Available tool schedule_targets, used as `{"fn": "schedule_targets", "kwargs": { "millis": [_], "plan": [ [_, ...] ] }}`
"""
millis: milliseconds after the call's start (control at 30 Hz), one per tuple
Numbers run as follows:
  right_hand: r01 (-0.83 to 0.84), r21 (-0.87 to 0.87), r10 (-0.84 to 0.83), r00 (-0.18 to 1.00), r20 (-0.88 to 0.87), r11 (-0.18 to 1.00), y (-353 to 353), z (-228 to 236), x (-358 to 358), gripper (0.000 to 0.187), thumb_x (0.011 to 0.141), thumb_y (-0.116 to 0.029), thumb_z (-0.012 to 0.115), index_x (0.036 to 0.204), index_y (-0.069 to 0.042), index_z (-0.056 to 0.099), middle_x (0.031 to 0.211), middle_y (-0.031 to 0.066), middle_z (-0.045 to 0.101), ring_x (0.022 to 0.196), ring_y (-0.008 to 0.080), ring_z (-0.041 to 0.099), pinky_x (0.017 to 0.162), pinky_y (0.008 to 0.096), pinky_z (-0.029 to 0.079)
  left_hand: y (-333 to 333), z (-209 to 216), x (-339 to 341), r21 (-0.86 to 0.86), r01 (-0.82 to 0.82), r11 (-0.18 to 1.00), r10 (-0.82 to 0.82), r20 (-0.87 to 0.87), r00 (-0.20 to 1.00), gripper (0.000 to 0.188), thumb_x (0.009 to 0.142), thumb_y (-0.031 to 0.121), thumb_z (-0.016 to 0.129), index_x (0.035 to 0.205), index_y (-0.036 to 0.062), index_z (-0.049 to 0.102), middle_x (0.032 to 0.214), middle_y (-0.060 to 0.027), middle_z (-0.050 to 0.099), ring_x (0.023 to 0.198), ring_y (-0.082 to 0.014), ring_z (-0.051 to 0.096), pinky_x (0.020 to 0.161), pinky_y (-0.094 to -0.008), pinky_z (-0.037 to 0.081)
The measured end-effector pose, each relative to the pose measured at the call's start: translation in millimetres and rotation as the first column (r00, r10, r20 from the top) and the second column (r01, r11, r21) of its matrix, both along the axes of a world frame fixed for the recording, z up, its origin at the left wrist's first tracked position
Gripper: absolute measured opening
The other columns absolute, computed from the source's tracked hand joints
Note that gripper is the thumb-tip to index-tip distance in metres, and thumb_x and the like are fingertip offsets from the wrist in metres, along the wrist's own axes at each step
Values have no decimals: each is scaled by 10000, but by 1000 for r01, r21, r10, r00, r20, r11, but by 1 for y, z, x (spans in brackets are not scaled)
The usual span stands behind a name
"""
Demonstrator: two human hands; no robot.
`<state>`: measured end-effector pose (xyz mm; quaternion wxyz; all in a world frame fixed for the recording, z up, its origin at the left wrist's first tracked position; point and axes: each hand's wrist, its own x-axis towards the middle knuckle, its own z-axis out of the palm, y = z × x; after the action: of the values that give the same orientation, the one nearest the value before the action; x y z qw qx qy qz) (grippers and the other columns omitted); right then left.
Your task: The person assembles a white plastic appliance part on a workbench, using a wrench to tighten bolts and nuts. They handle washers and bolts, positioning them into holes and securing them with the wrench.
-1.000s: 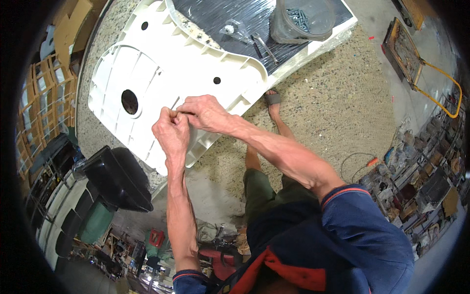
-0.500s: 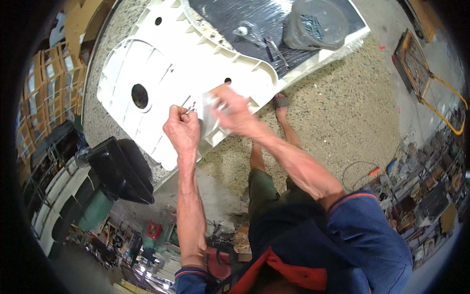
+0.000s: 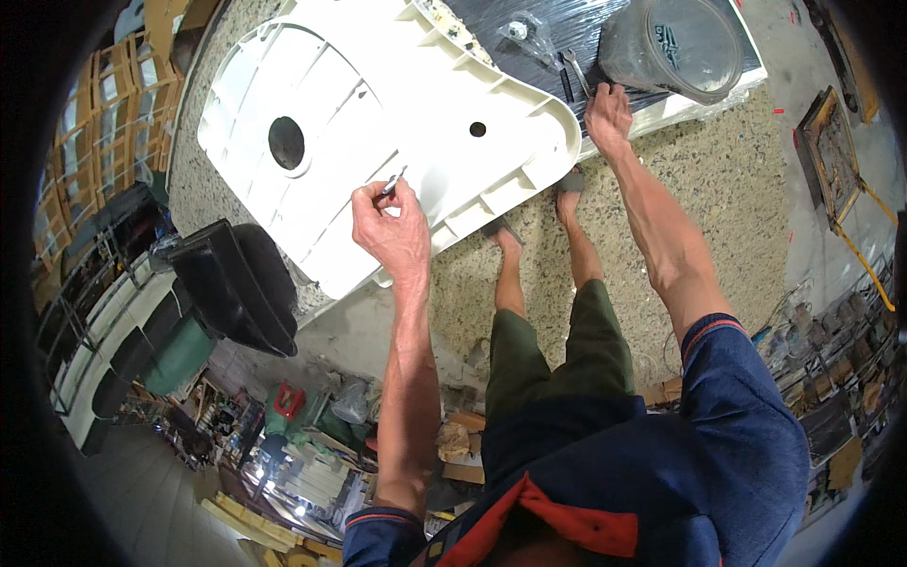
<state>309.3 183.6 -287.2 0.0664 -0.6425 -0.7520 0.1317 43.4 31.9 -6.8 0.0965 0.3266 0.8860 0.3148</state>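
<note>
My left hand (image 3: 392, 227) is closed, pinching a small metal bolt (image 3: 390, 185) just above a white ribbed plastic panel (image 3: 416, 123). My right hand (image 3: 609, 115) reaches to the far right, its fingers closed at the near end of a metal wrench (image 3: 576, 71). That wrench lies on a dark, film-wrapped surface (image 3: 567, 19), and my fingers cover its near end. Beside it are a thin dark tool (image 3: 565, 80) and a clear plastic bag (image 3: 529, 38). A clear bucket (image 3: 628, 52) holding several screws stands right of the wrench.
The panel has a large round hole (image 3: 286, 144) and a smaller hole (image 3: 478, 129). A black plastic container (image 3: 231, 293) stands left of the panel. Strapped cardboard stacks (image 3: 118, 104) are at the far left. A metal frame with a yellow handle (image 3: 836, 161) lies on the floor at the right.
My right hand has moved from beside my left hand over the panel to the wrench at the right. My left hand still holds the bolt. The view has shifted.
</note>
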Motion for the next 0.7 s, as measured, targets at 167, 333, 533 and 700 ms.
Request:
{"fn": "schedule_targets", "kwargs": {
  "millis": [167, 333, 533, 700],
  "plan": [
    [7, -113, -10, 1000, -22, 994, 7, 3, -11, 344, 842, -139, 676, 1117, 33, 562, 1082, 259, 619, 1036, 440, 642, 851, 554, 561, 0, 2, 7, 41, -53, 998, 50, 75, 996, 85, 919, -13, 698, 966, -12, 627, 912, -72, 634, 765, -117, 569, 669, -293, 488],
    [-43, -52, 41, 998, -41, 998, 10, 2, -13, 360, 847, -177, 686, 1097, 43, 548, 1079, 283, 617, 1045, 463, 640, 866, 546, 554, -3, 2, 6, 82, -41, 996, 34, 81, 996, 96, 915, -32, 714, 957, -26, 627, 920, -87, 642, 778, -126, 587, 686, -304, 504],
    [-53, -52, 45, 989, -143, 997, 7, 3, 3, 240, 879, -195, 631, 1012, 0, 590, 983, 251, 637, 959, 426, 638, 835, 547, 530, -7, -8, 1, 205, 65, 977, -68, 7, 998, 49, 923, -32, 713, 941, -25, 669, 795, -1, 592, 708, -50, 475, 609, -227, 412],
    [55, -141, -105, 922, -373, 988, -42, 104, 25, 207, 923, -129, 613, 1002, 34, 714, 886, 208, 678, 857, 365, 658, 765, 481, 514, -5, -9, 6, 186, 25, 982, -12, -73, 997, 101, 872, -85, 715, 927, -11, 673, 823, -40, 636, 759, -109, 566, 677, -269, 480]
  ]
}}
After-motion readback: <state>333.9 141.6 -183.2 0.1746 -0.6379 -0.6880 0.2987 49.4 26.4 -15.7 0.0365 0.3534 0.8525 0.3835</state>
